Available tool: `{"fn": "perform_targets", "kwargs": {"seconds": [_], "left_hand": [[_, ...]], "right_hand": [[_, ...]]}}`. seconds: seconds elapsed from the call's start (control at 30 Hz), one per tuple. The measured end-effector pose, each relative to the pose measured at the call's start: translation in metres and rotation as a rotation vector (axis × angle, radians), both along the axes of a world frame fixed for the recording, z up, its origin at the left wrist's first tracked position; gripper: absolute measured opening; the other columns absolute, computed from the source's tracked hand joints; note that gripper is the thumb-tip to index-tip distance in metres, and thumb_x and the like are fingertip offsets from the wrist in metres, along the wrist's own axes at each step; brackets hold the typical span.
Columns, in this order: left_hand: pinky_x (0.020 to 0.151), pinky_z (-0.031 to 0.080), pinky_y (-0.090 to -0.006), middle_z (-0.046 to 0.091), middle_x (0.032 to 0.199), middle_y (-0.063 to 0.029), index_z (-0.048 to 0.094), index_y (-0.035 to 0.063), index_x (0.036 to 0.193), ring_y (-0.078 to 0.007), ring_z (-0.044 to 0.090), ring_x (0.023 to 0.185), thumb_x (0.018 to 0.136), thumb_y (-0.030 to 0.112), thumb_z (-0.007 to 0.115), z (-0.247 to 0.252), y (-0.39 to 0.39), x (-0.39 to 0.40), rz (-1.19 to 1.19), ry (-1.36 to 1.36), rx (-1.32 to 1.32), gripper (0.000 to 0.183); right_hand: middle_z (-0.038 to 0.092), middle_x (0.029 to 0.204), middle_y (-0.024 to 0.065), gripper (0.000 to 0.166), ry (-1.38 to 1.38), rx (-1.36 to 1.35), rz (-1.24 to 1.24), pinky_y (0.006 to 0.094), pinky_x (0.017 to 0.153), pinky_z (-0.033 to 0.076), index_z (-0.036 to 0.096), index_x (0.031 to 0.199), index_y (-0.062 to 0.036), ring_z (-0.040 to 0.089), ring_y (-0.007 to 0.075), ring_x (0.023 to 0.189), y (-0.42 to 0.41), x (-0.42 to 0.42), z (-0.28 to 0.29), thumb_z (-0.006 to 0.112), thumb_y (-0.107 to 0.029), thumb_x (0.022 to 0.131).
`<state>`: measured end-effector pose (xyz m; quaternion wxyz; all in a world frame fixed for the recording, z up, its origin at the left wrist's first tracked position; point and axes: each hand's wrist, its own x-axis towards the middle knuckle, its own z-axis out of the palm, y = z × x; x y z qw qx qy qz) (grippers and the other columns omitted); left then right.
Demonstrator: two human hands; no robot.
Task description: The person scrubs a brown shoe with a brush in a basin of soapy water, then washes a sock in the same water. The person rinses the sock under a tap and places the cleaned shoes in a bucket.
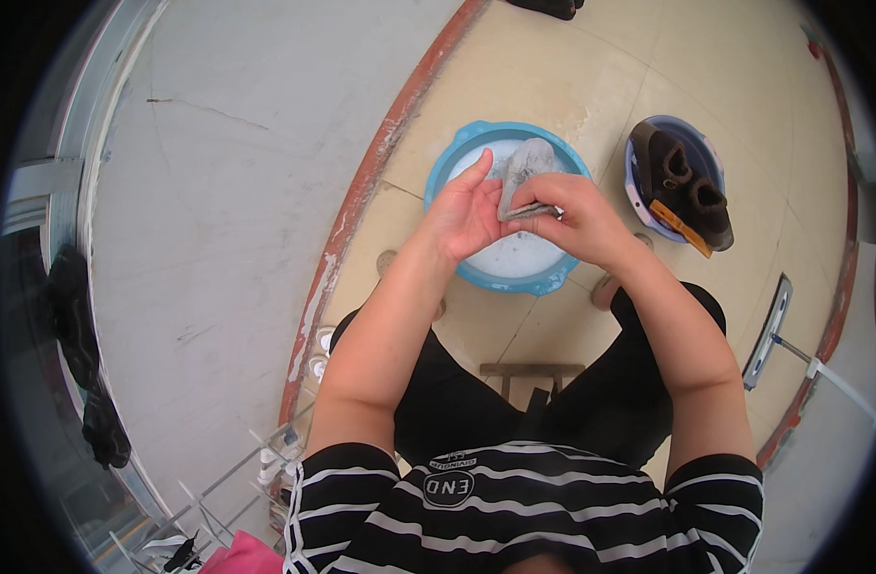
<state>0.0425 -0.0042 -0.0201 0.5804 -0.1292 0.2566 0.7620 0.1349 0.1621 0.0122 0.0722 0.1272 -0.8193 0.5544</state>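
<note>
My right hand [570, 215] pinches the folded edge of a grey fabric piece, apparently a sock [529, 159], between thumb and fingers. The rounded end of the sock points away from me and bears dark smudges. Palm up, my left hand [470, 212] is beside it with the thumb raised; its fingertips come close to the folded edge, and whether they touch it is hidden. Both hands are above a light-blue plastic basin [438, 172] of whitish, sudsy water [509, 260], which stands on the floor between my feet.
On the right, a purple-blue basin [709, 140] holds dark fur-lined shoes [657, 161] and an orange-brown brush-like object [680, 228]. A squeegee [768, 331] is farther right. A wooden stool [531, 370] shows between my legs. At lower left is a wire rack [219, 482].
</note>
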Motion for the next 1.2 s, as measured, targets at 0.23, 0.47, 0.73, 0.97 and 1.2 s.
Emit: {"fn": "perform_targets", "kwargs": {"seconds": [0.23,0.47,0.73,0.97,1.2], "left_hand": [[0.095,0.049,-0.0448,0.056,0.124,-0.0159,0.045,0.0012,0.129,-0.0292,0.057,0.111,0.096,0.013,0.05,-0.014,0.004,-0.004,0.247,0.229,-0.15,0.035],[0.09,0.053,-0.0397,0.06,0.117,-0.0142,0.047,0.002,0.131,-0.0249,0.061,0.105,0.096,0.005,0.048,-0.014,0.005,-0.003,0.283,0.51,-0.281,0.035],[0.087,0.051,-0.0331,0.059,0.117,-0.0073,0.048,0.0049,0.134,-0.0176,0.06,0.105,0.086,-0.004,0.052,0.005,0.016,0.012,-0.012,0.572,-0.239,0.048],[0.088,0.05,-0.0323,0.058,0.118,-0.0047,0.049,0.007,0.133,-0.0154,0.058,0.106,0.08,-0.006,0.05,0.01,0.016,0.014,-0.123,0.565,-0.227,0.055],[0.087,0.05,-0.0332,0.06,0.114,-0.0054,0.053,0.0024,0.124,-0.0151,0.059,0.104,0.088,0.011,0.06,0.021,0.012,0.008,-0.084,0.334,-0.061,0.038]], "right_hand": [[0.06,0.074,0.0062,0.019,0.097,0.111,0.219,0.0379,0.062,0.047,0.063,0.084,-0.0087,0.061,0.0273,0.074,-0.02,0.018,-0.007,0.073,-0.005,0.068],[0.062,0.08,0.0077,0.018,-0.083,-0.025,0.24,0.0339,0.064,0.048,0.065,0.091,-0.007,0.061,0.0242,0.074,-0.008,0.015,0.006,0.072,-0.007,0.075],[0.062,0.09,0.0101,0.016,0.077,0.157,-0.45,0.0318,0.065,0.049,0.065,0.088,-0.0038,0.06,0.0229,0.077,0.022,-0.004,0.007,0.073,-0.013,0.078],[0.061,0.085,0.0089,0.02,-0.163,-0.067,-0.421,0.0299,0.064,0.047,0.061,0.092,-0.0027,0.058,0.0188,0.072,0.028,-0.007,-0.013,0.071,-0.015,0.08],[0.062,0.079,0.0093,0.02,-0.148,-0.085,-0.496,0.0289,0.064,0.047,0.061,0.095,-0.0029,0.057,0.0178,0.069,0.024,-0.008,-0.008,0.07,-0.015,0.081]]}}
